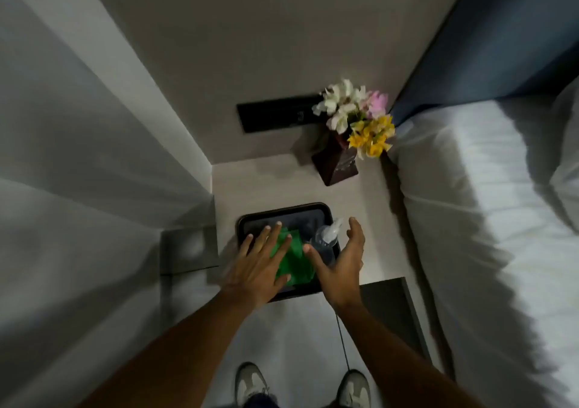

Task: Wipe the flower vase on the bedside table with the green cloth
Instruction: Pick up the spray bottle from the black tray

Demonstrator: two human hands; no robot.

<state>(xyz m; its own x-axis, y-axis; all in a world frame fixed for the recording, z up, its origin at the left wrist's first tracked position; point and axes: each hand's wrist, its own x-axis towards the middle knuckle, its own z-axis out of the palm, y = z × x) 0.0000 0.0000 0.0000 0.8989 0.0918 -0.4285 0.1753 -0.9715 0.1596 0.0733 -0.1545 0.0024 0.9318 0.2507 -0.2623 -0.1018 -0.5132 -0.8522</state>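
Pale matte bedside table (369, 207) sits mid-frame in a corner of plain grey walls w/ a black wall panel (275, 116) above it, white rumpled bed (476, 219) at right. Dark glossy square flower vase (336, 166) w/ white, pink & yellow blooms stands at table's upper edge, well apart from the black rounded plastic tray (282, 211) lower centre. Left hand (260, 266) lies flat, grip released, on the crumpled green cloth (293, 262) in the tray; right hand (341, 260), grip released, is beside a clear spray bottle (326, 235).
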